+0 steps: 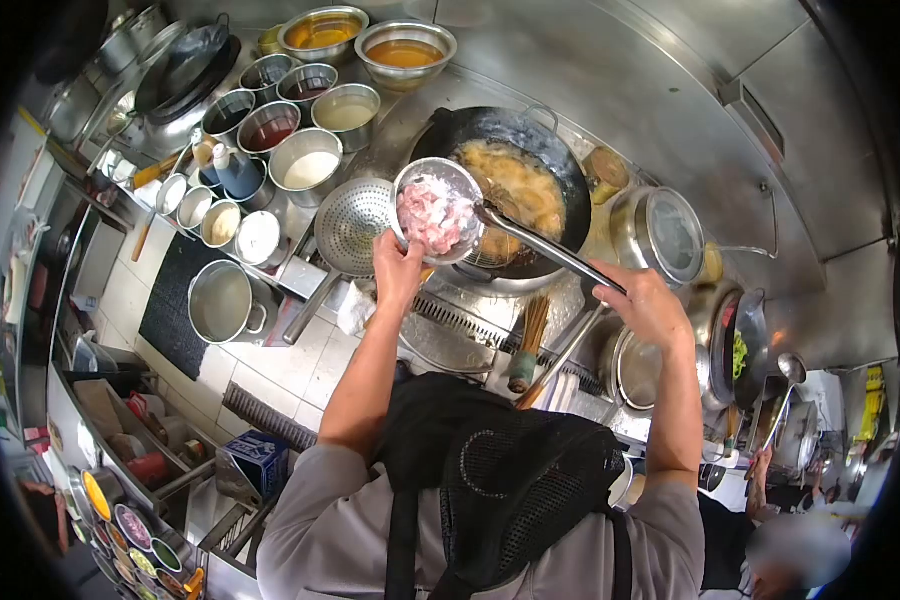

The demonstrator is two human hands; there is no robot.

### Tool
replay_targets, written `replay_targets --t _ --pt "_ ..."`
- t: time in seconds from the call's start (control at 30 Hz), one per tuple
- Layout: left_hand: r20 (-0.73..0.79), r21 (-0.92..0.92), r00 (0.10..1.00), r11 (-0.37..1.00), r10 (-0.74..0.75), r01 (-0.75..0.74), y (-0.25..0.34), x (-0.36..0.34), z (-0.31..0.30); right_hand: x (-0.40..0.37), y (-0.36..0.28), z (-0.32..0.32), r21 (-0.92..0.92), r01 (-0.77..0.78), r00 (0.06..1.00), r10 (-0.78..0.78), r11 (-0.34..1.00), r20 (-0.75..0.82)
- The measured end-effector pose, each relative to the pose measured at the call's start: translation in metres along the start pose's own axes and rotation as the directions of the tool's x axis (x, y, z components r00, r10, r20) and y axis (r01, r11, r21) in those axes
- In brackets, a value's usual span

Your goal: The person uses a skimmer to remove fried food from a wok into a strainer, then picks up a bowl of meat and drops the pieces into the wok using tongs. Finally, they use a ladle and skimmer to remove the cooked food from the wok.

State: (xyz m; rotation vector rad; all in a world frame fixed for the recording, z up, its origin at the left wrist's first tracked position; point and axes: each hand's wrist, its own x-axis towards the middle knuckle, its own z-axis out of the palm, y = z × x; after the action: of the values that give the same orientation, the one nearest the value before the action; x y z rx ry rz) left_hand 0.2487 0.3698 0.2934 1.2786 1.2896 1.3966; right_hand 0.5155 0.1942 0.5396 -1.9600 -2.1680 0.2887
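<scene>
My left hand (398,265) grips the rim of a metal bowl (400,190), tilted toward the wok. Inside lie pale pink pieces of raw meat (435,215) dusted with white powder. My right hand (652,308) is closed around the dark handle of long metal tongs (545,245). Their tips reach the bowl's right edge, over the near side of the wok. The large black wok (576,185) holds bubbling golden-brown oil (520,185), with a wire skimmer (490,248) partly showing at its near edge. Left of the bowl rests a perforated strainer (350,225) with a long handle.
Metal pots of sauces and liquids (348,108) stand at the back left, beside bowls of amber liquid (406,55). A bamboo brush (532,340) lies before the wok. Right is a lidded pot (660,235). Another person (760,540) works at the far right, near a ladle (788,375).
</scene>
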Motion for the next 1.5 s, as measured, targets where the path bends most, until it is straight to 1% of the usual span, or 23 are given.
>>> replay_targets --t 0.07,0.1,0.17,0.2,0.3,0.4,0.5,0.57,0.6,0.63,0.7,0.73,0.83,0.9,0.93,1.03,1.1,1.13,1.2,1.33,1.4,1.47,1.5 --pt "0.011 -0.088 1.0 0.996 -0.01 0.011 -0.012 0.006 0.009 0.004 0.001 -0.006 0.004 -0.024 0.999 0.024 1.0 0.024" --pt "0.001 -0.086 1.0 0.996 -0.015 0.015 -0.001 0.004 0.008 0.004 0.002 -0.008 0.017 -0.016 1.0 0.016 1.0 0.019" --pt "0.044 -0.211 0.992 0.969 -0.119 0.126 0.033 -0.001 0.005 0.006 0.0 -0.012 0.034 -0.002 1.0 0.001 0.999 0.018" --pt "0.032 -0.152 0.995 0.984 -0.092 0.096 0.033 0.0 0.006 0.006 -0.002 -0.016 0.049 -0.017 1.0 0.017 0.999 0.011" --pt "0.041 -0.18 0.995 0.979 -0.094 0.1 0.038 0.004 0.009 0.007 0.002 -0.018 0.063 0.01 1.0 -0.008 0.998 -0.031" --pt "0.024 -0.148 0.998 0.987 -0.063 0.066 0.015 0.017 0.019 0.005 -0.002 -0.027 0.026 0.015 0.999 -0.013 1.0 -0.047" --pt "0.016 -0.122 1.0 0.992 -0.023 0.024 0.012 0.024 0.025 0.001 -0.003 -0.038 0.062 -0.054 0.995 0.059 0.997 -0.077" --pt "0.051 -0.162 0.996 0.984 -0.07 0.078 0.017 0.022 0.025 0.0 0.0 -0.048 0.07 0.006 0.976 0.009 0.998 -0.218" --pt "0.084 -0.198 0.99 0.972 -0.116 0.13 0.02 0.021 0.024 0.001 -0.004 -0.056 0.076 -0.062 0.977 0.077 0.995 -0.201" --pt "0.092 -0.196 0.989 0.972 -0.113 0.129 0.022 0.02 0.023 0.004 -0.004 -0.061 0.078 -0.069 0.975 0.084 0.995 -0.206" --pt "0.075 -0.281 0.99 0.95 -0.12 0.136 0.025 0.016 0.021 0.011 -0.004 -0.069 0.034 -0.187 0.962 0.19 0.982 -0.195" --pt "0.084 -0.278 0.982 0.943 -0.166 0.183 0.023 0.014 0.018 0.017 0.006 -0.067 -0.012 -0.139 0.964 0.132 0.99 -0.231" --pt "0.076 -0.279 0.982 0.943 -0.17 0.185 0.016 0.008 0.003 0.043 0.031 -0.053 -0.059 -0.091 0.953 0.069 0.994 -0.295" --pt "0.069 -0.245 0.983 0.952 -0.173 0.185 0.013 0.004 -0.011 0.069 0.049 -0.037 -0.089 -0.149 0.961 0.123 0.985 -0.248" --pt "0.055 -0.286 0.982 0.939 -0.183 0.191 0.013 0.0 -0.018 0.083 0.058 -0.026 -0.098 -0.183 0.959 0.156 0.978 -0.239" --pt "0.026 -0.329 0.982 0.926 -0.188 0.186 0.021 -0.011 -0.036 0.125 0.097 0.013 -0.121 -0.164 0.968 0.136 0.979 -0.21" --pt "-0.021 -0.329 0.978 0.925 -0.208 0.189 0.016 -0.013 -0.046 0.141 0.105 0.032 -0.19 -0.288 0.949 0.253 0.938 -0.19" --pt "-0.023 -0.347 0.971 0.913 -0.236 0.214 0.014 -0.014 -0.051 0.145 0.107 0.036 -0.19 -0.281 0.95 0.246 0.941 -0.191" --pt "-0.045 -0.356 0.972 0.913 -0.231 0.2 0.012 -0.013 -0.059 0.145 0.109 0.038 -0.165 -0.388 0.915 0.358 0.907 -0.185" --pt "-0.066 -0.365 0.975 0.915 -0.211 0.174 0.017 -0.014 -0.069 0.127 0.099 0.022 -0.212 -0.452 0.89 0.423 0.867 -0.17" --pt "-0.062 -0.359 0.972 0.914 -0.226 0.19 0.018 -0.011 -0.067 0.105 0.083 0.009 -0.184 -0.415 0.902 0.376 0.891 -0.212" --pt "-0.086 -0.333 0.981 0.933 -0.172 0.135 0.02 -0.009 -0.062 0.085 0.057 -0.001 -0.153 -0.364 0.914 0.32 0.919 -0.248" --pt "-0.107 -0.309 0.984 0.946 -0.14 0.101 0.012 -0.005 -0.058 0.074 0.043 -0.006 -0.046 -0.267 0.941 0.25 0.963 -0.226"
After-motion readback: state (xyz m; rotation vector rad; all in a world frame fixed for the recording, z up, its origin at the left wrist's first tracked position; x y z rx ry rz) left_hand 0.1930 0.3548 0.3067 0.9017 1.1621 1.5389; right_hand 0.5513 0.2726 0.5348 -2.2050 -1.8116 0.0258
